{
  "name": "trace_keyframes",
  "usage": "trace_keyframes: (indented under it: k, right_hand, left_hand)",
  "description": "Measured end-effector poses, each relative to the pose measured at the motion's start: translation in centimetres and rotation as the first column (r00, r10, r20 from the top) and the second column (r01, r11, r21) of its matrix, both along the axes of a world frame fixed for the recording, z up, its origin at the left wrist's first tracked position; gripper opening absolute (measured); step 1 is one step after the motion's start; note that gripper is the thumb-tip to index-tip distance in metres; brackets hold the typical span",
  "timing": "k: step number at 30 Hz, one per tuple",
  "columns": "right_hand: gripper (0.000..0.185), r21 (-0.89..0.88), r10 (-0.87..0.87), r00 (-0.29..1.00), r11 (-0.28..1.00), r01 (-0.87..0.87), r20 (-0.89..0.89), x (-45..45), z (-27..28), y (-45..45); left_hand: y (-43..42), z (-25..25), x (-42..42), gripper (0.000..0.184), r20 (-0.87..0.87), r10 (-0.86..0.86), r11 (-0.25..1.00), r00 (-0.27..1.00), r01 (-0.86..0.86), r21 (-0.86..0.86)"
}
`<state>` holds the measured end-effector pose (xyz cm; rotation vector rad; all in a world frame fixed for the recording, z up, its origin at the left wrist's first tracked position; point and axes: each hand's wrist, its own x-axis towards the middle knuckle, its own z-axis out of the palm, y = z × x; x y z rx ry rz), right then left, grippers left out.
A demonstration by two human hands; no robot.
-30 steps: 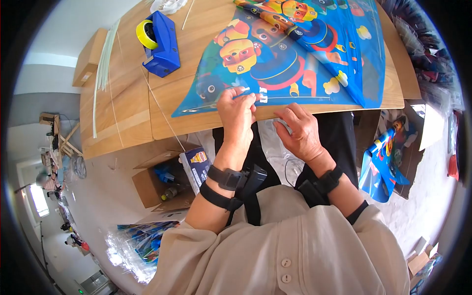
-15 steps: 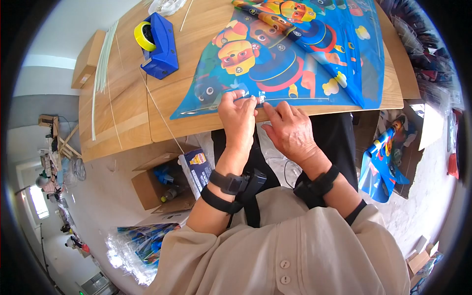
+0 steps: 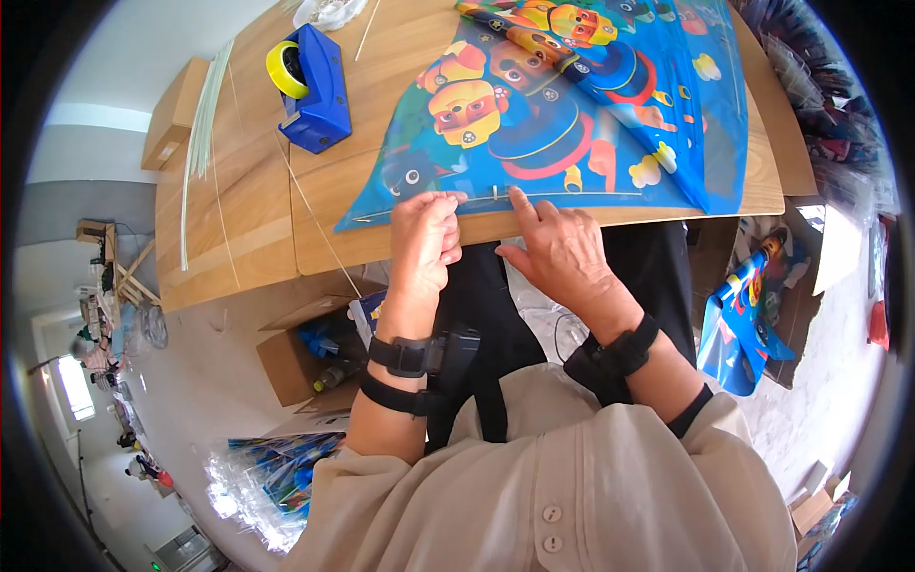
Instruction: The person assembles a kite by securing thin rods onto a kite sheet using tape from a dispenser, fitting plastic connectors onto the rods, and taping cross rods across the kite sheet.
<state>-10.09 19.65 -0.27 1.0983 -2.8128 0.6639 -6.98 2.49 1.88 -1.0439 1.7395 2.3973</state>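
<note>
A blue printed plastic sheet (image 3: 534, 114) with cartoon dogs lies on the wooden table, its upper right part folded over. Along its near edge runs a thin pale rod (image 3: 581, 194), with a small white piece (image 3: 495, 193) on it between my hands. My left hand (image 3: 426, 240) is closed at that edge, thumb and fingers pressed together over the rod's left part; whatever they pinch is hidden. My right hand (image 3: 564, 250) rests at the edge with its index fingertip on the sheet beside the white piece. Its thumb stands apart and it holds nothing.
A blue tape dispenser (image 3: 319, 95) with a yellow roll (image 3: 286, 70) stands on the wooden table (image 3: 257, 219). Thin pale rods (image 3: 198, 133) lie at the left. Below are an open cardboard box (image 3: 286, 367) and packed plastic sheets (image 3: 272, 477). Another printed sheet (image 3: 739, 334) hangs at right.
My left hand has moved left and closed tighter, away from the white piece. My right index finger has straightened onto the sheet. The white piece now looks smaller and narrower.
</note>
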Motion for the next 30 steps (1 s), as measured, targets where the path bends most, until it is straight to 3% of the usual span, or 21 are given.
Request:
trace_keyframes:
  k: [4, 9, 20, 26, 28, 29, 30]
  right_hand:
    - [0.056, -0.123, -0.023, 1.0, 0.992, 0.023, -0.001, 0.2, -0.7, 0.2]
    - [0.046, -0.212, 0.062, 0.997, 0.975, -0.069, -0.039, 0.5, -1.0, 0.2]
    - [0.047, -0.175, 0.114, 0.993, 0.978, -0.115, -0.015, 0.7, -0.8, -0.8]
    - [0.05, -0.108, 0.104, 0.994, 0.988, -0.106, -0.029, 0.6, -0.6, -1.2]
    - [0.05, -0.1, 0.105, 0.994, 0.989, -0.107, -0.019, 0.6, -0.4, -1.2]
    - [0.046, -0.075, 0.104, 0.994, 0.992, -0.102, 0.017, 0.7, 0.0, -1.3]
    - [0.043, -0.05, 0.101, 0.994, 0.994, -0.098, 0.051, 0.7, 0.2, -1.3]
  left_hand:
    - [-0.3, -0.3, 0.2, 0.015, 0.005, -0.032, 0.998, 0.999, 0.031, 0.047]
    - [-0.2, -0.7, 0.2, 0.015, 0.005, -0.047, 0.997, 0.999, 0.047, 0.055]
    - [0.2, -1.5, 0.2, 0.014, 0.005, -0.06, 0.997, 0.998, 0.06, -0.038]
    - [0.2, -2.7, 0.4, 0.013, -0.016, -0.088, 0.971, 0.996, 0.082, -0.223]
    - [0.3, -3.4, 0.4, 0.015, -0.088, -0.178, 0.809, 0.98, 0.095, -0.58]
    - [0.5, -3.7, 0.5, 0.015, -0.09, -0.178, 0.809, 0.98, 0.094, -0.581]
    - [0.9, -3.7, 0.7, 0.015, -0.121, -0.17, 0.672, 0.978, 0.025, -0.74]
